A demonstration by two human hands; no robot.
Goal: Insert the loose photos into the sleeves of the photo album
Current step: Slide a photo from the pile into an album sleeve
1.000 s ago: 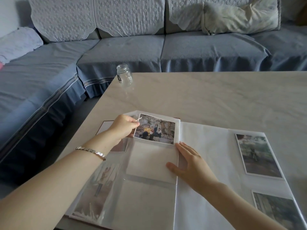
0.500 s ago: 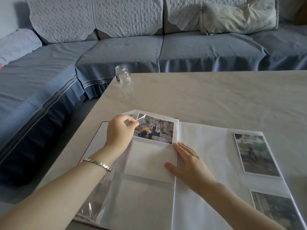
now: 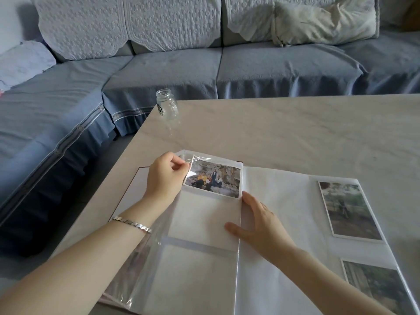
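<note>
From my feed, the photo album point(image 3: 284, 201) lies open on the marble-look table point(image 3: 295, 133). The group photo point(image 3: 214, 179) sits at the twelve o'clock end of the left page, tilted slightly, its right edge against the spine.

My left hand point(image 3: 166, 176) is at the photo's ten o'clock corner. Its thumb and forefinger are pinched together on the lifted corner of the clear sleeve film point(image 3: 200, 158), and the other fingers are curled in. A silver bracelet point(image 3: 131, 223) is on that wrist.

My right hand point(image 3: 261, 226) lies flat across the spine just at the photo's five o'clock, fingers straight and close together, thumb out on the left page.

On the right page, one sleeved photo point(image 3: 350, 210) sits at three o'clock and a second photo point(image 3: 377, 289) at five. A glass jar point(image 3: 167, 107) stands at the table's eleven o'clock corner, with the blue sofa point(image 3: 172, 71) beyond it.
</note>
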